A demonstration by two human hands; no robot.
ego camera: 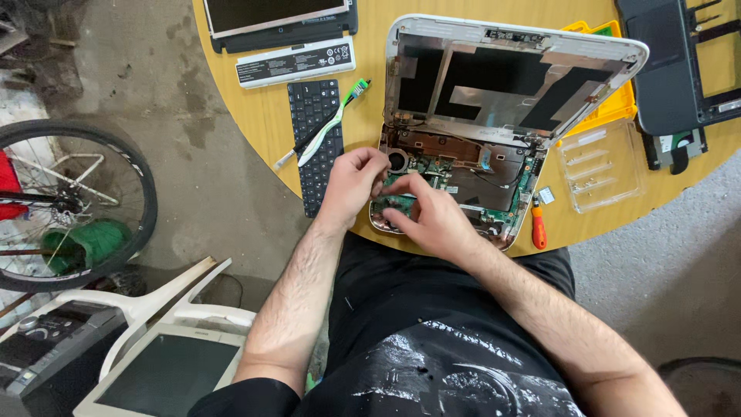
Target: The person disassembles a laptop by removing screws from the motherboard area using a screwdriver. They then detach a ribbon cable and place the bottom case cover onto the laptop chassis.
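Note:
An opened small laptop [505, 85] lies on the round yellow table [262, 116], its lid shell tilted up and its green circuit board [509, 201] and round fan [397, 161] exposed. My left hand [353, 181] rests on the near left corner of the laptop base, fingers curled by the fan. My right hand [428, 212] sits just beside it over the board's near edge, fingertips pinched on a small part I cannot make out. The two hands almost touch.
A detached black keyboard [312, 143] with a white-green toothbrush [328, 127] lies left of the laptop. A white battery pack [296, 62], orange screwdriver [539, 228], clear plastic tray [602, 166] and black panel [671, 69] share the table. A bicycle wheel [69, 201] and old monitor [166, 371] stand on the floor.

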